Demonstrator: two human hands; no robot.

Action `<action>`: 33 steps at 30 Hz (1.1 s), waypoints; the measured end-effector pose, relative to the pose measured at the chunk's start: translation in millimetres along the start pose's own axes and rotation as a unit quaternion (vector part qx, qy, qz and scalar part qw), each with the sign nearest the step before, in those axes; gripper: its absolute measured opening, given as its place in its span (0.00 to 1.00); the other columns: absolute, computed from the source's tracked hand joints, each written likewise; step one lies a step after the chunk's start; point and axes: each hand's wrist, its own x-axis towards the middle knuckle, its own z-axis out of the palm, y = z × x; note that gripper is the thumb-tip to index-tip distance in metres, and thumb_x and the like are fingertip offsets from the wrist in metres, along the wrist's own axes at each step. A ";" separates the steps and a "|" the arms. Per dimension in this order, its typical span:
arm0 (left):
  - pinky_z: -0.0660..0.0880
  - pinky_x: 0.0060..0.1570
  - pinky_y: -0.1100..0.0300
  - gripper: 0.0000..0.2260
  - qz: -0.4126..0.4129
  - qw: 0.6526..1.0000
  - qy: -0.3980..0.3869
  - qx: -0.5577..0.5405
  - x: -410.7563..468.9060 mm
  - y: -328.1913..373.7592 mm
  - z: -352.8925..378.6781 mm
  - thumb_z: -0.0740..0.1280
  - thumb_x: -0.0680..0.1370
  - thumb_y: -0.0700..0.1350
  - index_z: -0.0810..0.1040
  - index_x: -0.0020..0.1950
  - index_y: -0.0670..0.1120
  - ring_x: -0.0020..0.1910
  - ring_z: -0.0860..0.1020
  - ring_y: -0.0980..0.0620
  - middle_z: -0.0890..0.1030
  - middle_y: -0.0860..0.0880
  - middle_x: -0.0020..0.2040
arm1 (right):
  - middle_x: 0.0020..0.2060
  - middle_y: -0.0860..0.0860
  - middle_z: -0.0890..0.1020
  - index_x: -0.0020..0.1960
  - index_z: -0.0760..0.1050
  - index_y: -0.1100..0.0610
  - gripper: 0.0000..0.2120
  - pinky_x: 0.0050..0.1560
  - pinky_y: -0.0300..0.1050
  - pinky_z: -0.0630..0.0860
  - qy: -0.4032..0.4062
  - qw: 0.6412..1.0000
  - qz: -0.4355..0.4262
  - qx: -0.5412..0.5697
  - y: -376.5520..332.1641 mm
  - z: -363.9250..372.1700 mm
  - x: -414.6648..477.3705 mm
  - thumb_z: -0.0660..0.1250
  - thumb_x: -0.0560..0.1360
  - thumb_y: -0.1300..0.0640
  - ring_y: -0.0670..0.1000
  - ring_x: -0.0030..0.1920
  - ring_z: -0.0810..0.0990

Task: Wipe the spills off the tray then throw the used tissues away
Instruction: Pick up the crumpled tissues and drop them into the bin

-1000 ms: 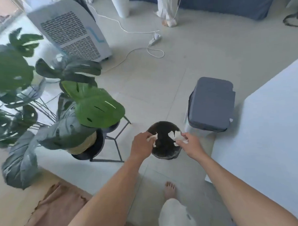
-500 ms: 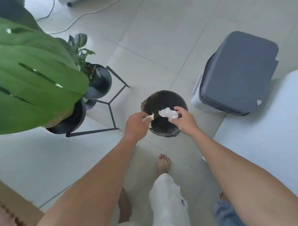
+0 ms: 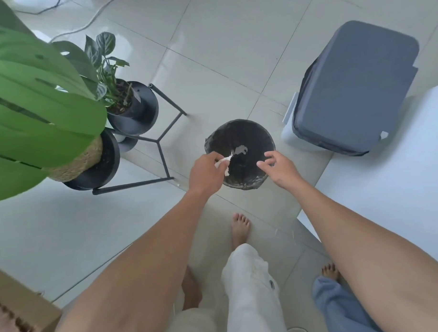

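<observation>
The left hand (image 3: 207, 170) pinched 1 tissue (image 3: 224, 162) just over the near rim of the black bin (image 3: 237, 121), while the right hand (image 3: 280, 167) hovered spread and empty above the opening; 1 other tissue (image 3: 241, 149) showed pale inside the bin. The left hand probably needed to reach nearer the middle before letting go, since a light, damp tissue could cling to fingers or catch the rim. The tray was not in view.

Bin (image 3: 236, 133) right of plant stand (image 3: 160, 140)
</observation>
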 end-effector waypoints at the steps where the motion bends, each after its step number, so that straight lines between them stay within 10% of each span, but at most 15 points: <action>1: 0.71 0.47 0.58 0.12 0.006 1.000 -0.002 0.002 1.9 1.7 2.5 0.62 0.80 0.54 0.77 0.59 0.50 0.49 0.76 0.51 0.79 0.50 0.51 | 0.55 0.50 0.77 0.67 0.69 0.54 0.21 0.48 0.41 0.68 0.005 1.000 -0.001 0.001 0.6 -0.2 -0.6 0.64 0.77 0.47 0.48 0.47 0.76; 19: 0.69 0.65 0.46 0.16 0.010 0.999 -0.020 0.043 -19.4 6.5 -13.9 0.58 0.81 0.51 0.68 0.69 0.50 0.61 0.74 0.46 0.72 0.47 0.66 | 0.43 0.48 0.82 0.47 0.77 0.55 0.16 0.51 0.49 0.77 0.044 0.998 -0.036 -0.040 -35.5 -8.5 -27.8 0.54 0.78 0.47 0.51 0.46 0.80; 33: 0.68 0.37 0.55 0.18 0.056 0.982 0.155 0.087 -103.6 -26.9 -160.4 0.54 0.81 0.50 0.68 0.33 0.45 0.38 0.75 0.41 0.75 0.46 0.34 | 0.32 0.52 0.77 0.35 0.70 0.59 0.19 0.38 0.51 0.70 0.000 0.943 -0.245 -0.226 -197.4 50.0 -144.4 0.52 0.78 0.50 0.56 0.36 0.75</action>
